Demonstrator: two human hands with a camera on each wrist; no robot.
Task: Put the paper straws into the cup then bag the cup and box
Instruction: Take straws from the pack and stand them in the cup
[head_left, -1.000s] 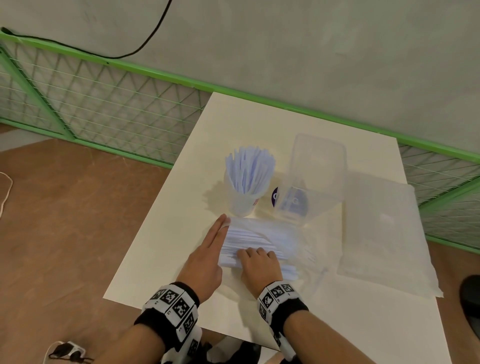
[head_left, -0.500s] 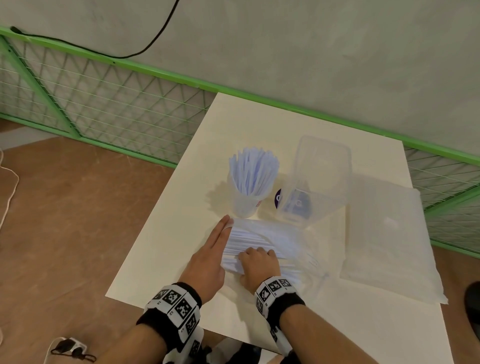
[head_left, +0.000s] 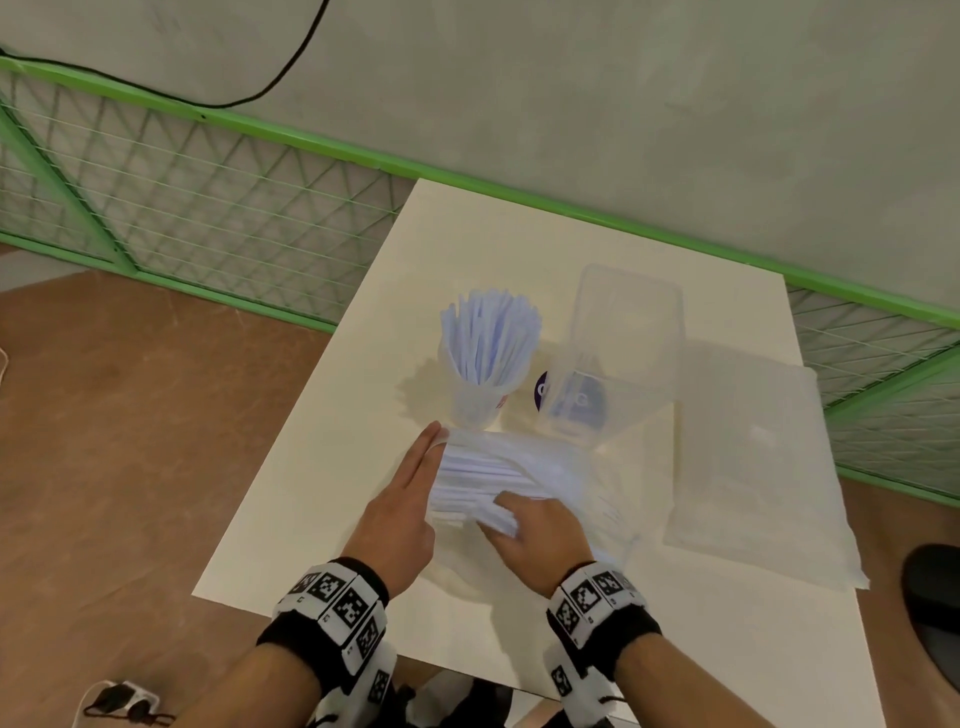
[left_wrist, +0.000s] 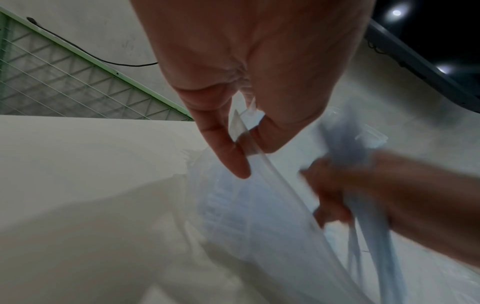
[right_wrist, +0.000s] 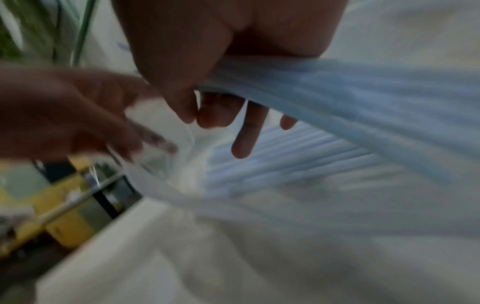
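A clear cup (head_left: 480, 400) stands mid-table with several pale blue paper straws (head_left: 488, 338) fanned out of it. Just in front lies an open clear wrapper (head_left: 587, 483) with more straws (head_left: 483, 473) inside. My left hand (head_left: 415, 483) lies along the wrapper's left end; in the left wrist view its thumb and finger (left_wrist: 249, 152) pinch the wrapper's edge (left_wrist: 239, 127). My right hand (head_left: 530, 519) grips a bundle of straws (right_wrist: 337, 92) at the wrapper's mouth. The clear plastic box (head_left: 623, 358) stands right of the cup. The flat clear bag (head_left: 753, 467) lies further right.
The cream table (head_left: 467, 249) is small, with its near edge just under my wrists. A green mesh fence (head_left: 208, 208) and a grey wall run behind it. A dark shoe (head_left: 935, 597) is on the brown floor at the right.
My right hand's fingers have curled round a bundle of straws and drawn it slightly toward me, lifting its ends off the pile. The left hand stays at the wrapper's end.
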